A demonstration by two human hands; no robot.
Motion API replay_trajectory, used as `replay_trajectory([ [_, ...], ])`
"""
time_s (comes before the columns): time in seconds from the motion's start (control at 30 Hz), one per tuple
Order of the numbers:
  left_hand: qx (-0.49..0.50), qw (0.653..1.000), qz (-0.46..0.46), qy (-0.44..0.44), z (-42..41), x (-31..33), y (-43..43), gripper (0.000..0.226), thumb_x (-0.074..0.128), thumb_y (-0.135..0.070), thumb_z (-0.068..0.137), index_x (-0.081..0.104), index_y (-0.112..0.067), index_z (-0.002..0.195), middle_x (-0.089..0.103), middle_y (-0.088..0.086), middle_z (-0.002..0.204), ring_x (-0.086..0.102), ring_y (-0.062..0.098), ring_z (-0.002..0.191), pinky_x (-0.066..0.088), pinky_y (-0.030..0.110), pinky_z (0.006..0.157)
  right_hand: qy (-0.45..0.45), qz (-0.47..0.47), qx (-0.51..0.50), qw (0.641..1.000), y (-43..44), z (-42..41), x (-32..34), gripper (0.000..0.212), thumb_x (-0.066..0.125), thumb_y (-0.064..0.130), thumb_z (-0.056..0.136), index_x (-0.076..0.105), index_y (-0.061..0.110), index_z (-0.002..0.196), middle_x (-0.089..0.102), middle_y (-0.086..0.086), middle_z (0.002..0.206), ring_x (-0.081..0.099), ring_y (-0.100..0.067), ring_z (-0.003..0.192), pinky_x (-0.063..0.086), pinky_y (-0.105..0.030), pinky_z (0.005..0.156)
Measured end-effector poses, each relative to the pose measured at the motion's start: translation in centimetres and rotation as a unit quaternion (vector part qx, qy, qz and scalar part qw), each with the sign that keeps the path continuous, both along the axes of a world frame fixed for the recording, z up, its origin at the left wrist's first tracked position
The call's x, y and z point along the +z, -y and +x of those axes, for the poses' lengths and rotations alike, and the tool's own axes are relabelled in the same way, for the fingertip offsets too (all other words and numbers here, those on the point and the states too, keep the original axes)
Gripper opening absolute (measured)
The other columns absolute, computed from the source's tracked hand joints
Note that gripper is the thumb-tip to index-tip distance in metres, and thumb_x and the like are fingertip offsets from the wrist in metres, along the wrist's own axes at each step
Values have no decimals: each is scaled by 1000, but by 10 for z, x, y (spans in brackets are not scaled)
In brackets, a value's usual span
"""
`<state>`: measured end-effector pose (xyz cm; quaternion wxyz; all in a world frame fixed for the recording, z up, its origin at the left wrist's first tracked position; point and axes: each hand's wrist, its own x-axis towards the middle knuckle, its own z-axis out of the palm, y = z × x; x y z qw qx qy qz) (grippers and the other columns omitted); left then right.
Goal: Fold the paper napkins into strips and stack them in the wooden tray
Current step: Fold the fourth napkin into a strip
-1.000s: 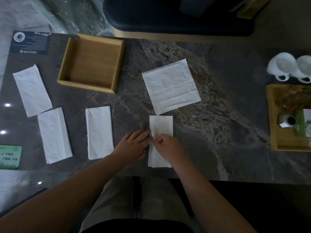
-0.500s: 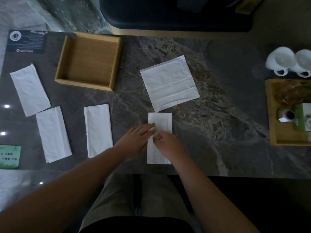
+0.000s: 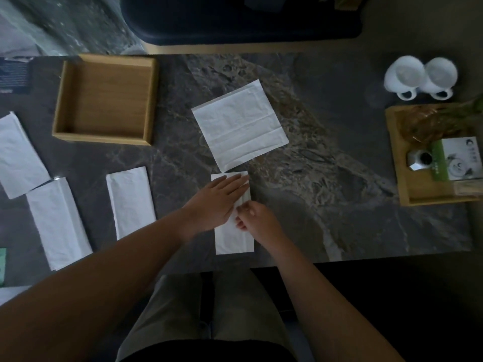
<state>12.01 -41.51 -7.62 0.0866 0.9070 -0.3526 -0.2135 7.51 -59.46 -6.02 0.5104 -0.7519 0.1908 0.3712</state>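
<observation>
The dark marbled stone desk carries everything, and the square light wooden tray at its far left holds nothing, so by my reading no stacking has begun. An unfolded square white paper napkin lies flat at the centre, not yet worked. Three folded white napkin strips sit left of the hands: one near the middle, one beside it and one at the left edge, that last cut off by the frame. A fourth white napkin strip is being creased just below the square one. The left hand lies flat on it, fingers stretched and close together, pressing. The right hand curls its fingers narrowly at the strip's right edge, seemingly pinching the fold, though the dim light hides the exact contact. The hands cover the strip's middle. A white shape at the lower left corner is too cropped to identify.
</observation>
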Motion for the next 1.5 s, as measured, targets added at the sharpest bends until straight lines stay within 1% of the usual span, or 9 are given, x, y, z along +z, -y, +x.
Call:
replay_trajectory([
  [0.23,-22,1000,20,-5,17,-7,11,72,14,-49,106,21,-8,164,15,10,173,11,24,161,18,43,130,-104,50,-108,987,-1,7,-16,22,60,16,106,72,12,89,80,-3,81,78,-24,85,65,-38,88],
  [0.43,-16,999,25,35,13,-9,14,75,23,-59,106,23,-10,164,18,9,173,19,25,159,23,44,128,-220,119,-152,956,7,-15,-12,35,51,14,113,64,-13,130,69,-28,131,70,-37,120,56,-36,94],
  [0.57,-7,998,35,42,8,-10,16,86,28,-70,103,20,-12,165,14,8,174,14,24,160,20,44,129,-218,90,-158,959,13,-53,-10,26,54,17,111,74,6,100,81,-9,94,79,-18,85,63,-28,78],
  [0.8,-10,998,47,45,1,-17,15,103,37,-79,95,13,-7,165,6,10,175,6,26,161,18,48,129,-225,92,-120,963,23,-45,2,26,58,20,108,75,7,93,82,-5,76,80,-19,75,65,-35,80],
  [1.0,-17,999,41,31,4,-21,12,114,41,-85,87,14,-7,165,7,12,174,7,28,161,20,50,128,-103,166,-222,955,24,32,13,28,47,12,112,73,4,106,79,-12,100,78,-19,91,64,-28,84],
  [1.13,-26,999,27,29,5,-21,10,126,49,-90,76,13,-10,166,4,10,175,2,25,161,12,46,130,-139,146,-240,950,18,36,5,30,51,10,109,71,-7,125,78,-15,107,76,-25,101,61,-36,96],
  [1.3,-26,999,18,34,3,-22,9,134,44,-98,72,11,-8,166,2,10,175,1,25,161,13,47,130,-209,116,-239,941,19,1,0,23,53,11,110,74,0,108,80,-9,92,77,-20,87,64,-32,85],
  [1.4,-36,998,33,26,5,-20,9,140,40,-102,68,1,-8,166,-9,9,175,-9,24,161,7,46,131,-217,83,-206,951,23,-31,-3,25,57,12,108,74,-4,116,81,-15,103,76,-20,82,63,-31,80],
  [1.5,-43,998,41,26,4,-19,8,140,40,-100,70,-7,-8,165,-16,10,173,-16,25,160,4,47,131,-260,80,-161,949,27,-56,-1,25,54,14,110,75,3,102,81,-11,97,76,-17,81,63,-27,76],
])
